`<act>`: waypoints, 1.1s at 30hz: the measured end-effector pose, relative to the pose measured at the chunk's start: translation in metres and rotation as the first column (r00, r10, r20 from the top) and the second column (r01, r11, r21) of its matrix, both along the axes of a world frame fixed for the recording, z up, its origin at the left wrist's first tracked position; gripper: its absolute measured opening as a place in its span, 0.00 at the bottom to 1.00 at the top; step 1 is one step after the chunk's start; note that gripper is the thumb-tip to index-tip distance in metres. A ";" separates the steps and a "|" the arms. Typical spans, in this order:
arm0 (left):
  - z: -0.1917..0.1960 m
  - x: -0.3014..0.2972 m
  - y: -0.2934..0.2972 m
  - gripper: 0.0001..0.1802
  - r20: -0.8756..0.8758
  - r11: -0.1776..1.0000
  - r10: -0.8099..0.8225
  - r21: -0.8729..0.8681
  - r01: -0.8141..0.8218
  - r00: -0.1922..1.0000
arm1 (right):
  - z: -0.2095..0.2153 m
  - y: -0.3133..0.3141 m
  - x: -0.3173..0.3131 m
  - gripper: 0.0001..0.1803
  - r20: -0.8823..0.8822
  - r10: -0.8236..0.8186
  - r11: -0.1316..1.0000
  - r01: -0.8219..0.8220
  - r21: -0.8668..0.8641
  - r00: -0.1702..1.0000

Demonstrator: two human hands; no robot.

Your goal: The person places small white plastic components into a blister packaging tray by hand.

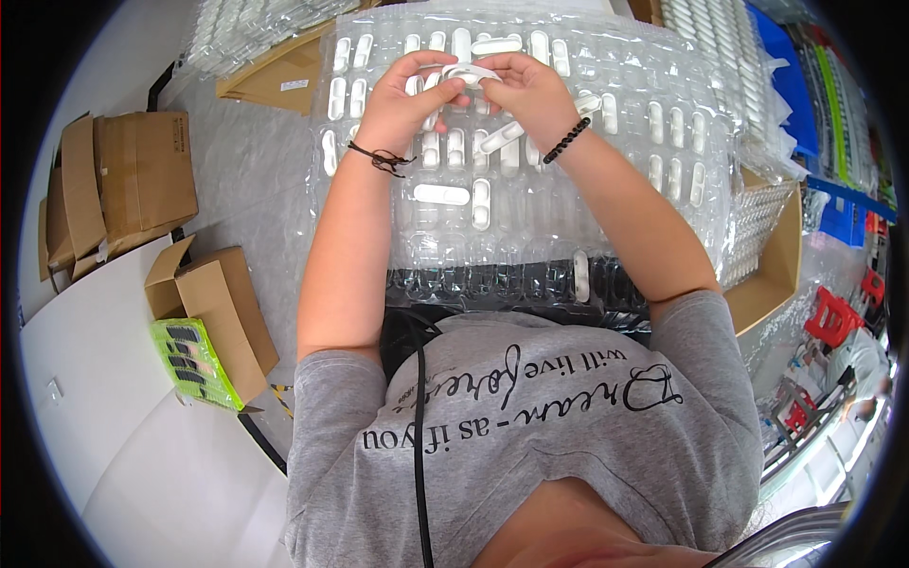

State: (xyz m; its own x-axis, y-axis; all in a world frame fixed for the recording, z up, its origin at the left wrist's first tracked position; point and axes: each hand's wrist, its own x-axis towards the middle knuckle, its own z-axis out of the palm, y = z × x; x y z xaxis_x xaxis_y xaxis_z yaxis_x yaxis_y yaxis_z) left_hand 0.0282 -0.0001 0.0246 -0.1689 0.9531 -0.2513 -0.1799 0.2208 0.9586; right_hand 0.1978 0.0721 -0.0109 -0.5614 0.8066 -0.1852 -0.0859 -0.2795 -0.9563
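Observation:
My left hand (405, 97) and my right hand (532, 93) meet over the far part of a transparent plastic blister tray (559, 213). Between their fingertips they pinch a small white oblong plastic case (471, 72), one end in each hand. Both hands are closed on it. Similar white cases stand in the tray's pockets around them. One white case (441, 195) lies crosswise on top of the tray, nearer to me. Another loose case (502, 138) rests at a slant beside my right wrist. A single white case (581, 275) sits close to the tray's near edge.
Stacked trays of white parts (256, 38) stand at the far left, with more stacks (724, 66) at the far right. Cardboard boxes (147, 175) are on the left. A black cable (419, 445) hangs down my front. Red plastic stools (833, 314) stand far right.

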 end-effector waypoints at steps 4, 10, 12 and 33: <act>-0.008 0.004 0.001 0.12 -0.134 0.996 0.085 0.017 -0.083 0.987 | -0.001 -0.003 -0.001 0.13 0.084 -0.005 0.981 -0.011 0.191 0.996; -0.007 0.011 -0.002 0.11 -0.246 0.996 0.089 0.048 -0.079 0.965 | -0.004 -0.004 -0.002 0.09 0.049 0.017 0.983 -0.025 0.183 0.999; -0.005 0.011 -0.003 0.11 -0.246 0.997 0.078 0.042 -0.070 0.966 | -0.005 -0.001 0.000 0.09 0.061 0.038 0.980 -0.049 0.191 0.997; -0.008 -0.031 -0.003 0.20 0.546 0.996 0.084 -0.015 -0.090 0.833 | 0.025 0.015 0.031 0.07 0.790 0.264 0.396 -0.809 0.435 0.554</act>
